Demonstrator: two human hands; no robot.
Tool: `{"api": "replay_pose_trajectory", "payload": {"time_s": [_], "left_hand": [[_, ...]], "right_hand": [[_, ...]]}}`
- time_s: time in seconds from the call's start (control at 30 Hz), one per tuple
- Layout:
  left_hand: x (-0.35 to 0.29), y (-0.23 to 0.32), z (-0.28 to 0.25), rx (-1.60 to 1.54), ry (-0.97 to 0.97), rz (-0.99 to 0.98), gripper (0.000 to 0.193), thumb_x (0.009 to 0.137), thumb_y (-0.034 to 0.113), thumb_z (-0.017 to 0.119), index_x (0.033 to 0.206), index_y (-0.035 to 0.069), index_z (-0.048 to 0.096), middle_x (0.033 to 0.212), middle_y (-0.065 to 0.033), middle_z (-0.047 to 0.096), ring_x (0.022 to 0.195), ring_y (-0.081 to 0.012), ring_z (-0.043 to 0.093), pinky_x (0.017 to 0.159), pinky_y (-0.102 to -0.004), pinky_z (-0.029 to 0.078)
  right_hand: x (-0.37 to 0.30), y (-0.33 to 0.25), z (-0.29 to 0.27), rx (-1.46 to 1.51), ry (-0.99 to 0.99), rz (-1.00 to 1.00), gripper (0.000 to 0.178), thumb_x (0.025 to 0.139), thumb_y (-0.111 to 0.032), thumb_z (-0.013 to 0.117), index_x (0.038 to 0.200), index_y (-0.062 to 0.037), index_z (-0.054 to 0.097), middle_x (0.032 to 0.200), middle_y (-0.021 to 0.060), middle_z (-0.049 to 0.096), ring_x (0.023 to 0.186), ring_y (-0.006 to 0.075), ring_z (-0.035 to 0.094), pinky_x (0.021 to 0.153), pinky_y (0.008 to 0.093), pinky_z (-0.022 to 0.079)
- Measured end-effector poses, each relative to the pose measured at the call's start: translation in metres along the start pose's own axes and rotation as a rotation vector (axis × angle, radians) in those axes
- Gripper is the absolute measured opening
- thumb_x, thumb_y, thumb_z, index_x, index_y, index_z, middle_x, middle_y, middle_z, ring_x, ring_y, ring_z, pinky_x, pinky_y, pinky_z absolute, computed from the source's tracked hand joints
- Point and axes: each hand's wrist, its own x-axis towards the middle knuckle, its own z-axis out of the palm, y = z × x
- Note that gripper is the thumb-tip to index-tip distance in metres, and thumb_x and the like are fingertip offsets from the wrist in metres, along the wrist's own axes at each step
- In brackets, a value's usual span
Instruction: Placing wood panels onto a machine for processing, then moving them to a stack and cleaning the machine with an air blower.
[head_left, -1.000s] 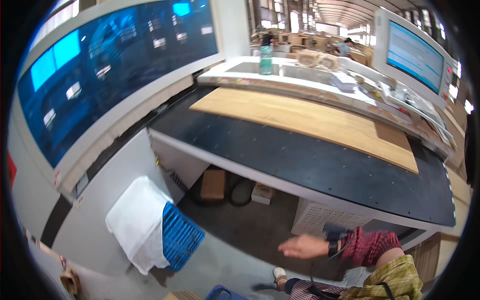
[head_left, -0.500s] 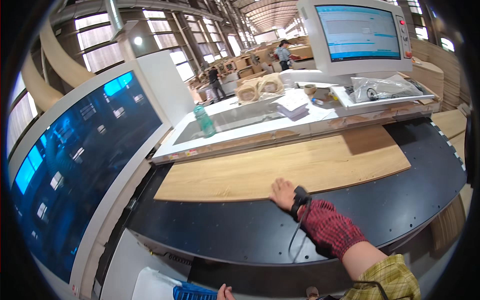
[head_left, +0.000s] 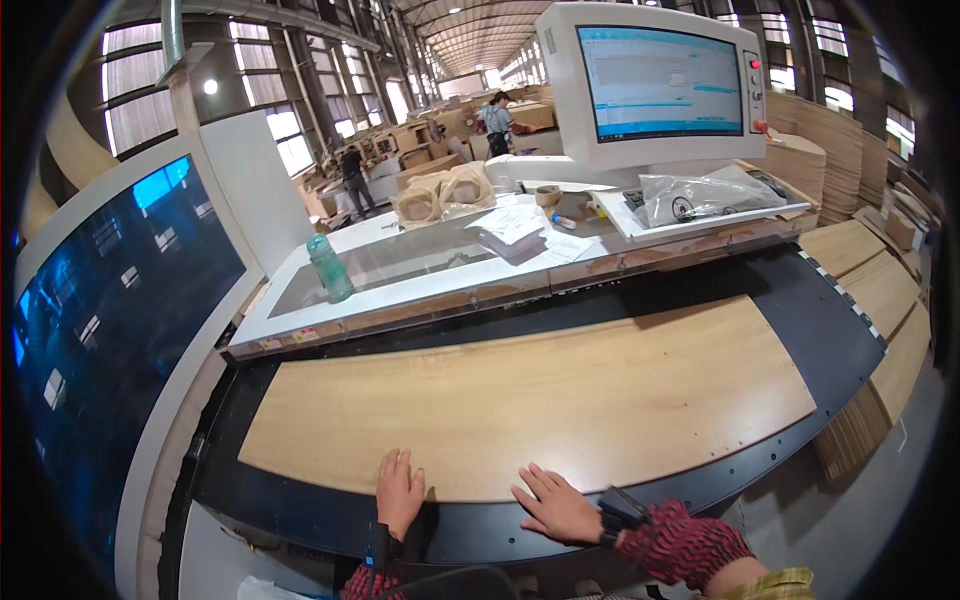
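A long board (head_left: 530, 395) with a light wood-grain face lies flat on the black machine table (head_left: 840, 330). My left hand (head_left: 400, 497) is at its near edge, left of the middle, with fingers stretched forward over the face. A little to the right, my right hand (head_left: 560, 508) has its fingers spread and their tips at the same edge. Neither hand grips anything. Each wrist wears a dark strapped device, and a red-and-black checked sleeve covers each forearm.
Behind the board runs a white machine beam (head_left: 400, 310) bearing a green bottle (head_left: 330, 268), papers (head_left: 510, 225) and wrapped rolls (head_left: 445, 193). A monitor (head_left: 660, 85) stands at the back right. Left is a dark-windowed cabinet (head_left: 110, 310). Stacked boards (head_left: 890, 300) lie right; two people work far back.
The board has come nearer to me, leaving a dark strip of table between it and the beam. My left hand has risen from below onto its near edge. The view has turned right.
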Motion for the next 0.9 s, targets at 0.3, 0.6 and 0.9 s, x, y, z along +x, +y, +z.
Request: {"api": "replay_pose_trajectory", "payload": {"time_s": [0.3,0.6,0.9], "left_hand": [[0.058,-0.064,0.034,-0.008,-0.204,0.179,0.047,0.073,0.020,0.057,0.111,-0.005,0.045,0.114,-0.0265,0.042,0.110,-0.0403,0.037,0.093,-0.0443,0.031],[0.060,-0.006,0.075,0.003,-0.179,0.407,0.043,0.074,0.028,0.057,0.107,0.001,0.049,0.115,-0.0230,0.041,0.108,-0.0378,0.038,0.088,-0.0437,0.033],[0.101,0.019,0.107,-0.179,-0.257,0.358,0.041,0.073,0.022,0.056,0.105,-0.003,0.049,0.105,-0.0255,0.049,0.098,-0.0406,0.045,0.086,-0.0453,0.036]], "right_hand": [[-0.105,-0.104,-0.054,0.863,0.392,0.689,0.017,0.084,-0.014,0.050,0.081,-0.0031,0.063,0.078,0.0076,0.063,0.073,0.0193,0.059,0.068,0.0283,0.047],[-0.145,-0.144,0.031,1.513,0.167,1.176,0.029,0.086,-0.028,0.053,0.093,0.0003,0.059,0.077,0.0064,0.062,0.069,0.0114,0.056,0.062,0.0259,0.046],[-0.128,-0.134,0.030,2.034,1.000,1.037,0.034,0.085,-0.013,0.051,0.116,-0.0001,0.044,0.108,0.0116,0.055,0.097,0.0234,0.054,0.080,0.0351,0.044]]}}
